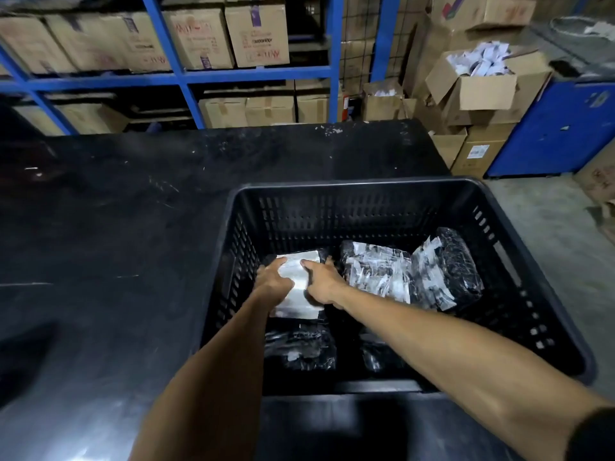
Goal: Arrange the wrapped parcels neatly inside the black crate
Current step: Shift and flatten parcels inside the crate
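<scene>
A black slotted crate (392, 191) stands on the dark table at the right. Inside, both my hands rest on one black-wrapped parcel with a white label (299, 287) at the crate's left side. My left hand (273, 277) grips its left edge and my right hand (322, 281) presses on its right edge, fingers spread. Two labelled black parcels lie to the right: one (376, 271) flat in the middle, one (449, 267) tilted against the right wall. Two more dark parcels (299, 347) lie near the front wall, partly hidden by my arms.
The black table (116, 227) stretches left and behind the crate. Blue shelving (186, 76) with cardboard boxes stands behind it. Open cartons (482, 88) and a blue cabinet (559, 128) stand at the right on a concrete floor.
</scene>
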